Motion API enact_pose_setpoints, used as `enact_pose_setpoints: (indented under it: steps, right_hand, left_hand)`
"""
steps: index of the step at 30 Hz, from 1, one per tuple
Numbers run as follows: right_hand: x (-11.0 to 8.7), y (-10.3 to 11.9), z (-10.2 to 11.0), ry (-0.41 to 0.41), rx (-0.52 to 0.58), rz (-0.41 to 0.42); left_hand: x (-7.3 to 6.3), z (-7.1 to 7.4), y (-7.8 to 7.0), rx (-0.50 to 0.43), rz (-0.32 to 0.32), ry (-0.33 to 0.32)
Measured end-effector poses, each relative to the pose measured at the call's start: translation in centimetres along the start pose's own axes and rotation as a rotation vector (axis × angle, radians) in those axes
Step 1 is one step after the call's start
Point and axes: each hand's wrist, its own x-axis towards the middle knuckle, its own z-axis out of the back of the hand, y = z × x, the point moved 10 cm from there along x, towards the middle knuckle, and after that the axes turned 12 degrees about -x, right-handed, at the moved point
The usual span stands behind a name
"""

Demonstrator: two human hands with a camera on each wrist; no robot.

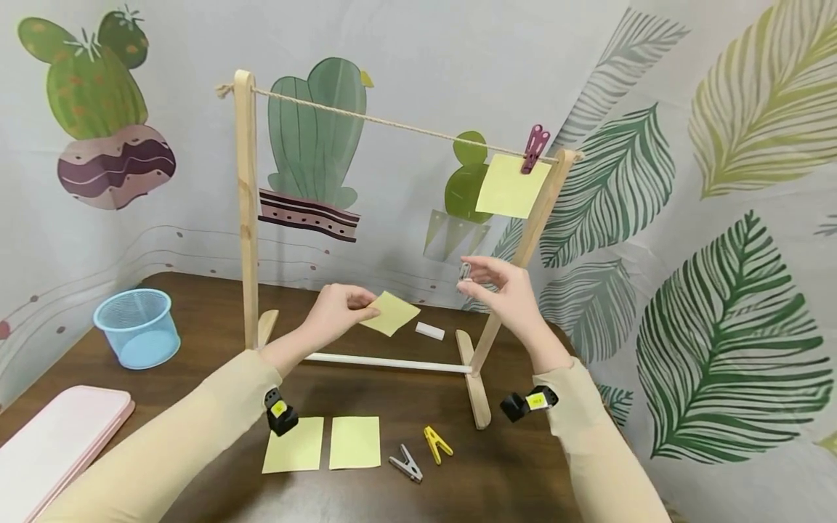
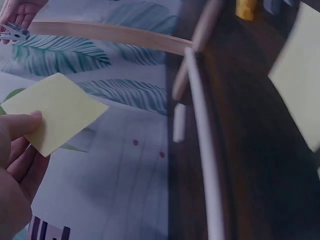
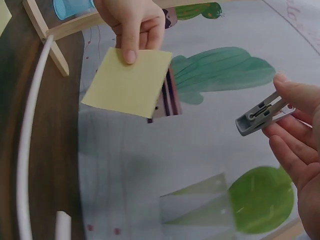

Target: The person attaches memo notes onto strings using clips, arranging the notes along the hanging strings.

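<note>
A yellow sticky note (image 1: 394,314) is pinched by one corner between thumb and fingers of my left hand (image 1: 338,314), above the rack's white bottom bar. My right hand (image 1: 500,287), near the right post, pinches a grey clothespin (image 3: 260,114) by its handle ends, its nose pointing away from the palm in the right wrist view. Above both hands a rope (image 1: 392,123) runs between the wooden posts. At its right end a purple clothespin (image 1: 535,149) clips another yellow note (image 1: 513,186) to the rope.
On the brown table lie two yellow notes (image 1: 355,442), a grey clothespin (image 1: 407,463) and a yellow clothespin (image 1: 437,444). A white block (image 1: 429,331) lies behind the white bar (image 1: 392,361). At left are a blue mesh basket (image 1: 137,330) and a pink-edged case (image 1: 62,443).
</note>
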Motion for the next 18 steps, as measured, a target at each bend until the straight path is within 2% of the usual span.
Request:
enact_pose_setpoints:
  steps: [4,8,12,18]
  right_hand:
    - [1.7,2.2,1.1,-0.001,-0.088,0.055]
    - [3.2,4.4,1.9,-0.019,-0.161,0.133]
    - [4.7,6.3,2.8,-0.042,-0.159,0.17]
    - [7.1,8.6,4.8,-0.095,-0.137,0.166]
  left_hand:
    - [1.5,1.0,-1.3,-0.063,0.014,-0.061]
    - [3.0,1.9,-2.9,-0.126,0.0,-0.106]
    - [4.4,2.5,-5.1,-0.143,-0.023,-0.12]
    - [6.3,3.6,-8.9,-0.183,-0.07,-0.134]
